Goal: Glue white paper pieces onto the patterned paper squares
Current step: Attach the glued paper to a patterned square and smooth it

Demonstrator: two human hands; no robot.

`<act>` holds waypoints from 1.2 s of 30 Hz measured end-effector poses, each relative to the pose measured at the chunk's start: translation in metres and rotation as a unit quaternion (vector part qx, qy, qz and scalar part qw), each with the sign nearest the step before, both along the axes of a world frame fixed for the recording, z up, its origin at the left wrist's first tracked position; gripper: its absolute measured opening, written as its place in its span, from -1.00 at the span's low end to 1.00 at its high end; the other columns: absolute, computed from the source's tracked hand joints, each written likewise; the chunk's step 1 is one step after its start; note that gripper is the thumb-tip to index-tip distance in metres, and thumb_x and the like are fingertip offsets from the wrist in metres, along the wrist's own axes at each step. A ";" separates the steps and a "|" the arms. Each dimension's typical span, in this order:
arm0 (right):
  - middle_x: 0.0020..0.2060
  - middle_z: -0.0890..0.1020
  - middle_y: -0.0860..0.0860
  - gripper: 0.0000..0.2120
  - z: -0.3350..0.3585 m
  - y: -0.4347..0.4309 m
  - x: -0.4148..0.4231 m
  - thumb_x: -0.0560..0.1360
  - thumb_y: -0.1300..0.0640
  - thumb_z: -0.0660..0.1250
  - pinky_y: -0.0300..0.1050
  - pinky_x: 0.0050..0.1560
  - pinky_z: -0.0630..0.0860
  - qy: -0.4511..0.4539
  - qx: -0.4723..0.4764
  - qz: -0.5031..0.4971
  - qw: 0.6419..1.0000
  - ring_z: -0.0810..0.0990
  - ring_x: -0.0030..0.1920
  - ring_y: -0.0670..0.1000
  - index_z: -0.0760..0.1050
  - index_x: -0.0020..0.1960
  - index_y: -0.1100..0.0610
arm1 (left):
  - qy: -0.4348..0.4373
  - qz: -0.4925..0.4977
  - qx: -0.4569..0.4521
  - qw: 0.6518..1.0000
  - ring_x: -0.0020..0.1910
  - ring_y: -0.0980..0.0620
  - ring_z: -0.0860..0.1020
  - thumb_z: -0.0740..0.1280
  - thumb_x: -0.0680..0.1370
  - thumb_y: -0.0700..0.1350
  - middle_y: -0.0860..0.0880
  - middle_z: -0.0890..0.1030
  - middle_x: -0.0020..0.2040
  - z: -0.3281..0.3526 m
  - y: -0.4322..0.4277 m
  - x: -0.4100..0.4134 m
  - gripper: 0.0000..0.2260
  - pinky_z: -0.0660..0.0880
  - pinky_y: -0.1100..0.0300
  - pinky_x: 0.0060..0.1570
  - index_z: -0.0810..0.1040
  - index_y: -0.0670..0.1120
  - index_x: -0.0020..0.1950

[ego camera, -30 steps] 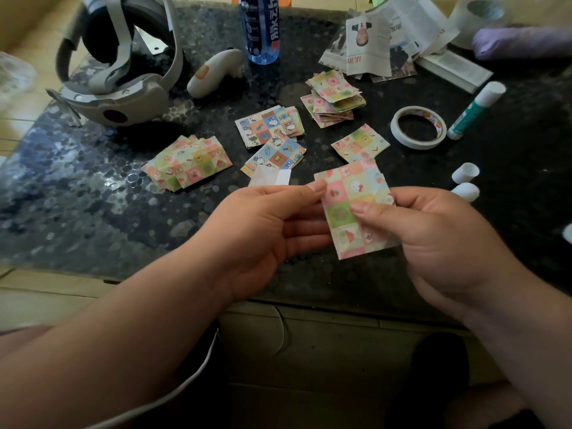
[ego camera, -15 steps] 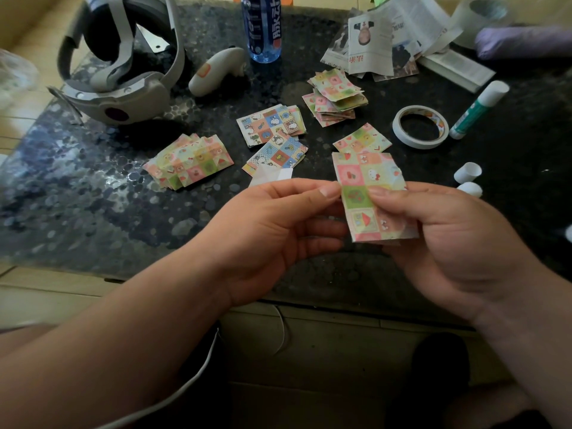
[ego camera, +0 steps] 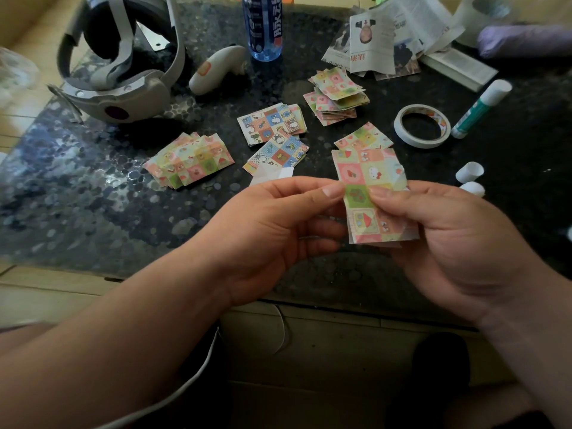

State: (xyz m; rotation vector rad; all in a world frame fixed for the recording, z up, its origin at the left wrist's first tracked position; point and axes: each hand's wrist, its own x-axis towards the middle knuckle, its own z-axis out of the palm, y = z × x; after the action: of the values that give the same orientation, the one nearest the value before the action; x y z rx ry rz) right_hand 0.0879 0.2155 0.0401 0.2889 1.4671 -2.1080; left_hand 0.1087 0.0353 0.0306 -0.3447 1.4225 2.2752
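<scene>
A patterned paper piece (ego camera: 370,178) with cartoon squares is held upright above the table's near edge. My left hand (ego camera: 272,233) pinches its left edge between thumb and forefinger. My right hand (ego camera: 448,243) grips its middle and lower right part. A white paper piece (ego camera: 272,175) lies on the table just behind my left hand. Stacks of patterned squares lie at left (ego camera: 188,161), centre (ego camera: 272,120) and farther back (ego camera: 337,94). A green and white glue stick (ego camera: 479,109) lies at the right.
A tape roll (ego camera: 422,126) sits beside the glue stick. Two white caps (ego camera: 470,178) lie right of the held paper. A VR headset (ego camera: 120,63), a controller (ego camera: 216,69), a blue bottle (ego camera: 263,26) and newspaper pieces (ego camera: 390,38) occupy the back of the dark table (ego camera: 77,196).
Both hands have raised the patterned paper and shifted it slightly right, turning it more upright. The grip of both hands is unchanged.
</scene>
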 end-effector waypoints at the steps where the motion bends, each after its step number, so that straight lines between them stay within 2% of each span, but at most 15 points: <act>1: 0.03 0.74 0.22 -0.60 0.000 0.000 0.000 0.40 0.19 0.33 -0.09 -0.02 0.70 0.003 0.003 -0.001 1.000 0.75 0.04 0.14 0.61 0.16 0.36 | 0.001 0.000 0.001 1.000 -0.24 -0.02 0.64 0.45 0.39 -0.11 -0.14 0.71 -0.15 0.000 0.000 0.000 -0.91 0.59 0.16 -0.20 0.71 -0.09 -0.17; 10: -0.02 0.74 0.23 -0.65 -0.005 0.001 0.002 0.40 0.21 0.35 -0.11 -0.11 0.68 0.033 0.018 -0.004 0.999 0.76 0.00 0.15 0.62 0.12 0.37 | 0.007 0.013 -0.018 1.000 -0.27 -0.05 0.66 0.43 0.38 -0.15 -0.21 0.70 -0.17 0.000 -0.001 0.000 -0.88 0.62 0.13 -0.20 0.70 -0.17 -0.16; 14: -0.05 0.76 0.18 -0.79 -0.012 0.002 0.002 0.49 0.23 0.35 -0.02 0.00 0.67 0.080 0.095 0.001 0.992 0.76 0.01 0.13 0.67 0.06 0.29 | 0.024 0.024 -0.072 0.997 -0.30 -0.03 0.61 0.45 0.37 -0.11 -0.18 0.68 -0.23 0.001 -0.001 0.000 -0.82 0.58 0.13 -0.27 0.69 -0.23 -0.17; 16: -0.04 0.76 0.16 -0.83 -0.015 0.003 0.003 0.57 0.26 0.33 0.07 0.06 0.65 0.107 0.129 0.010 0.986 0.76 0.02 0.13 0.68 0.07 0.26 | 0.028 0.033 -0.101 0.994 -0.32 -0.03 0.60 0.47 0.37 -0.11 -0.17 0.67 -0.27 0.000 0.000 0.001 -0.85 0.58 0.11 -0.27 0.70 -0.20 -0.21; 18: -0.04 0.77 0.12 -0.83 -0.016 0.004 0.004 0.59 0.24 0.34 0.13 0.12 0.63 0.137 0.163 0.023 0.977 0.76 0.02 0.11 0.70 0.07 0.21 | 0.027 0.041 -0.124 0.991 -0.33 -0.03 0.59 0.47 0.44 -0.17 -0.16 0.66 -0.30 -0.001 0.001 0.001 -0.91 0.57 0.11 -0.29 0.70 -0.17 -0.25; 20: -0.07 0.77 0.07 -0.85 -0.017 0.004 0.005 0.59 0.22 0.36 0.14 0.12 0.63 0.169 0.201 0.032 0.964 0.76 0.00 0.07 0.71 0.05 0.14 | 0.023 0.046 -0.135 0.990 -0.33 -0.04 0.58 0.44 0.51 -0.25 -0.17 0.65 -0.31 -0.002 0.001 0.000 -0.88 0.57 0.11 -0.29 0.70 -0.19 -0.23; 23: -0.08 0.78 0.02 -0.86 -0.018 0.004 0.005 0.60 0.19 0.38 0.16 0.11 0.64 0.193 0.221 0.044 0.955 0.76 -0.01 0.04 0.72 0.03 0.10 | 0.021 0.052 -0.134 0.989 -0.34 -0.03 0.58 0.41 0.53 -0.28 -0.17 0.64 -0.30 -0.002 0.002 0.000 -0.88 0.56 0.11 -0.30 0.67 -0.22 -0.21; 27: -0.08 0.78 -0.04 -0.86 -0.017 0.003 0.006 0.60 0.17 0.38 0.08 0.07 0.66 0.219 0.236 0.067 0.944 0.76 -0.01 -0.02 0.72 0.03 0.05 | 0.028 0.049 -0.137 0.989 -0.33 -0.01 0.57 0.47 0.44 -0.12 -0.17 0.67 -0.26 -0.003 0.003 0.000 -0.87 0.55 0.14 -0.31 0.65 -0.20 -0.18; 32: -0.09 0.77 -0.09 -0.85 -0.014 0.003 0.007 0.59 0.17 0.36 -0.14 0.04 0.67 0.222 0.229 0.081 0.944 0.75 -0.02 -0.08 0.71 0.03 0.02 | 0.030 0.049 -0.148 0.987 -0.33 -0.01 0.58 0.44 0.51 -0.16 -0.18 0.66 -0.26 -0.004 0.004 -0.002 -0.89 0.56 0.21 -0.35 0.66 -0.15 -0.20; 36: -0.09 0.77 -0.06 -0.85 -0.016 0.004 0.006 0.59 0.16 0.36 0.02 0.05 0.67 0.216 0.227 0.075 0.947 0.76 -0.02 -0.04 0.71 0.05 0.05 | 0.028 0.049 -0.142 0.988 -0.35 0.03 0.59 0.36 0.60 -0.15 -0.13 0.68 -0.26 -0.005 0.006 -0.002 -0.84 0.55 0.19 -0.33 0.64 -0.20 -0.12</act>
State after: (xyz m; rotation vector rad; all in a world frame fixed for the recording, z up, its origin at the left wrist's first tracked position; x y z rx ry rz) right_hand 0.0942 0.2197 0.0237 -0.1297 2.1572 -1.7569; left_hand 0.1064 0.0415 0.0254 -0.4503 1.8020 2.1724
